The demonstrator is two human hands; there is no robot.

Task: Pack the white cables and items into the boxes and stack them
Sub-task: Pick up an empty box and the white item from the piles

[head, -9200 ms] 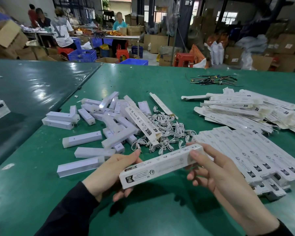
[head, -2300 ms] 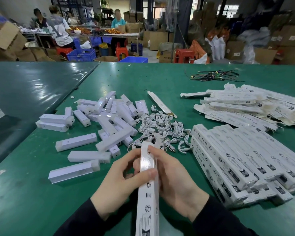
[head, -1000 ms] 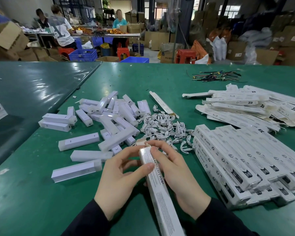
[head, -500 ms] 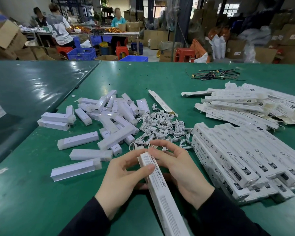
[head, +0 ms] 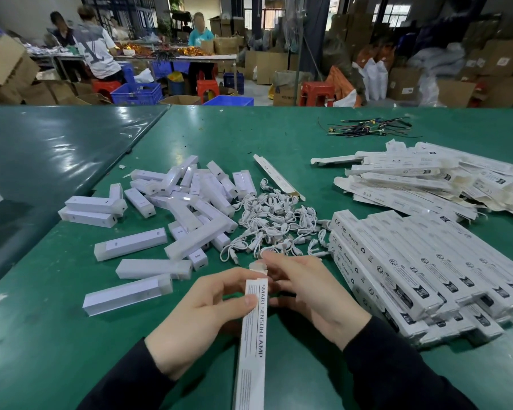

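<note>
A long white box printed "SMART SENSOR LAMP" points away from me, low in the middle of the head view. My left hand grips its left side, thumb on top near the far end. My right hand holds the right side, its fingers curled at the box's far end flap. Just beyond lies a heap of coiled white cables. White lamp bars lie scattered to the left. Packed boxes are stacked in a row on the right.
Flat unfolded box sleeves are piled at the far right of the green table. One single flat sleeve lies behind the cables. Dark wires lie near the far edge. People work at tables in the background.
The box has swung from slanting rightward to pointing nearly straight away from me. Both hands stay at its far end, my right fingers now on the end flap.
</note>
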